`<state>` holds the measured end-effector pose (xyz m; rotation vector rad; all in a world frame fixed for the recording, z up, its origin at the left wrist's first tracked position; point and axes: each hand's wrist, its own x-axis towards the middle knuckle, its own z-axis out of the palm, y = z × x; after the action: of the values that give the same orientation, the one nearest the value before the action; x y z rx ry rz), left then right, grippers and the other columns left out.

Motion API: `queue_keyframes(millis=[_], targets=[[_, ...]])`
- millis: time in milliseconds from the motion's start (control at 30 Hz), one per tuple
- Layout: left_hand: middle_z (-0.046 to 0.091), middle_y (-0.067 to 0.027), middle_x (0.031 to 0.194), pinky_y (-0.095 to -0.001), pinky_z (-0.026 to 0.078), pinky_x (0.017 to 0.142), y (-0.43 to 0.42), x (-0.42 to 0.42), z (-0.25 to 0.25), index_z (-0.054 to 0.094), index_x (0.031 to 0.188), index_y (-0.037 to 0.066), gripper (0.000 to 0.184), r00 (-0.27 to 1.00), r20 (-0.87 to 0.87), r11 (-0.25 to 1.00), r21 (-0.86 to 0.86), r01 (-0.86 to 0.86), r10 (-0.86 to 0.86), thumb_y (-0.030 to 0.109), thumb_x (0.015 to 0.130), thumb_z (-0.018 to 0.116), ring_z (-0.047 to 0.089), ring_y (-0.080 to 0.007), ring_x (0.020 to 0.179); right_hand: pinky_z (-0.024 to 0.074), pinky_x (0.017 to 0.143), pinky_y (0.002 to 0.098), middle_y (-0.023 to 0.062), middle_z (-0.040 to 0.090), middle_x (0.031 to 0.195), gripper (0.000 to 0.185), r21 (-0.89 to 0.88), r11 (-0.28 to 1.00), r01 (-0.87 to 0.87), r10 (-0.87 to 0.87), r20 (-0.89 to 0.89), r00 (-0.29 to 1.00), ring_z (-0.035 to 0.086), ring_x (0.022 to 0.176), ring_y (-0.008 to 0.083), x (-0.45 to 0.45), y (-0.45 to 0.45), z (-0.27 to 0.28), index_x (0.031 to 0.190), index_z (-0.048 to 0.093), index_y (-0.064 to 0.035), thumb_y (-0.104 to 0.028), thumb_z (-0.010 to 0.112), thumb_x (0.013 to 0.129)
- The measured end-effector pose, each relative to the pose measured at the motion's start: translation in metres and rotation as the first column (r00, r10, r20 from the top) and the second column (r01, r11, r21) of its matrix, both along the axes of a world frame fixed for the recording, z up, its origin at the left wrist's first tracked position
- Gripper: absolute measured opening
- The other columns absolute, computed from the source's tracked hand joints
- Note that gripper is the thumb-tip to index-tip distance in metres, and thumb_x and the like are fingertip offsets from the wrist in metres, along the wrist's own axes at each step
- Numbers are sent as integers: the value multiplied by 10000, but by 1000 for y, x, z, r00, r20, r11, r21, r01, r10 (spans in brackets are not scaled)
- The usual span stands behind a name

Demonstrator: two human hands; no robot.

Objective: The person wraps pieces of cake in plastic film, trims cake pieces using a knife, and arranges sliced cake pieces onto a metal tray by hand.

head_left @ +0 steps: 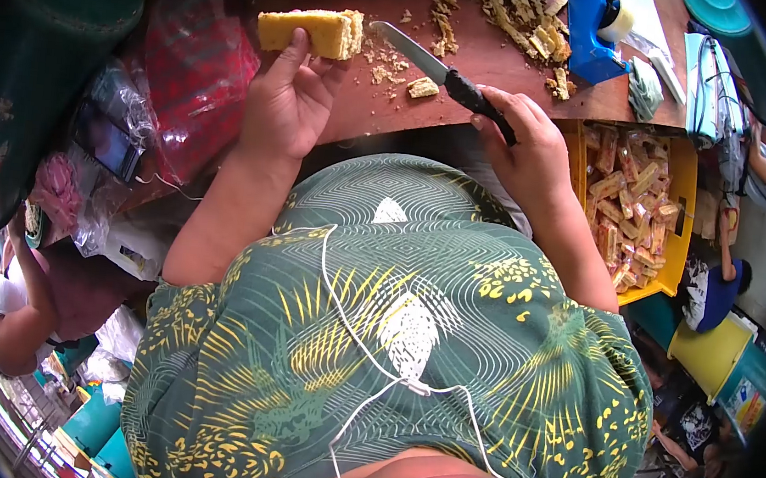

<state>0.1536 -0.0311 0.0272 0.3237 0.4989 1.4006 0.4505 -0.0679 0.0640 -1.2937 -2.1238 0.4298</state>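
Observation:
A yellow slab of layered cake (306,33) is held up over the wooden table (340,110) in my left hand (297,93), thumb on its near face. My right hand (526,138) is wrapped round the black handle of a knife (427,64). The knife's blade points up and left, its tip close to the slab's right end but apart from it. Below the blade lies a small cut piece of cake (423,87) among crumbs. Larger trimmings (524,22) are heaped farther back on the table.
A blue tape dispenser (598,34) stands at the back right. A yellow crate (677,226) of wrapped pieces is right of my right arm. Red plastic (191,82) and a phone (107,141) lie at the left. Other people are at both sides.

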Motion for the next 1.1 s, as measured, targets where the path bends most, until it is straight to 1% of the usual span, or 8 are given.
queue_keyframes(millis=[100,400,567,667,767,900,1033,1100], targets=[[651,-141,1289,-400,600,1013,2,-1,1,572,1291,28,283,998,54,999,11,35,-36,164,1048,619,659,-248,1192,572,704,414,110,695,963,302,-29,999,-36,36,-25,999,697,816,335,-1,-3,4,1211,681,-98,-143,738,918],[656,-143,1279,-403,602,1017,2,-1,0,569,1294,50,284,1000,28,1000,5,4,-4,163,1041,632,657,-254,1196,567,685,411,110,694,950,311,-47,998,-41,40,-13,999,690,792,335,-1,-4,4,1210,683,-99,-143,747,910],[655,-141,1287,-403,600,1012,1,-2,4,568,1295,50,287,1000,8,1000,7,-2,2,162,1039,635,655,-254,1197,566,690,411,111,695,951,313,32,999,-9,9,12,1000,692,794,331,-1,-3,-2,1210,682,-99,-145,749,908],[654,-142,1288,-401,597,1010,0,-2,2,567,1294,45,288,1000,6,1000,12,-3,3,163,1040,635,654,-252,1197,572,714,418,112,700,968,308,-55,998,-34,32,-38,999,698,826,337,-4,-6,8,1212,680,-100,-144,739,913],[655,-143,1283,-397,593,1011,1,0,3,567,1294,38,291,1000,-3,1000,-1,3,-3,164,1041,635,656,-249,1192,575,726,420,114,702,974,305,-90,994,-66,67,16,998,702,845,337,-6,-6,8,1212,679,-100,-138,732,914],[654,-148,1285,-391,591,1003,0,-2,3,567,1292,30,295,999,-34,1000,2,-31,31,165,1039,638,659,-248,1182,567,707,419,117,694,958,305,-9,1000,-3,3,-20,1000,693,826,341,0,-2,-3,1208,681,-101,-133,738,911],[658,-151,1278,-391,590,999,4,-2,-2,566,1288,26,295,999,-38,1000,-4,-11,10,172,1040,635,663,-259,1171,573,714,423,112,695,974,316,-98,992,-77,78,2,997,695,835,353,-3,-6,7,1214,687,-110,-140,744,904],[661,-150,1277,-396,589,1000,8,-9,-7,566,1286,23,297,999,-47,1000,17,19,-18,177,1041,634,664,-264,1170,571,716,431,109,688,977,326,-102,995,-14,22,78,997,695,833,353,1,-5,2,1218,690,-117,-156,752,901]])
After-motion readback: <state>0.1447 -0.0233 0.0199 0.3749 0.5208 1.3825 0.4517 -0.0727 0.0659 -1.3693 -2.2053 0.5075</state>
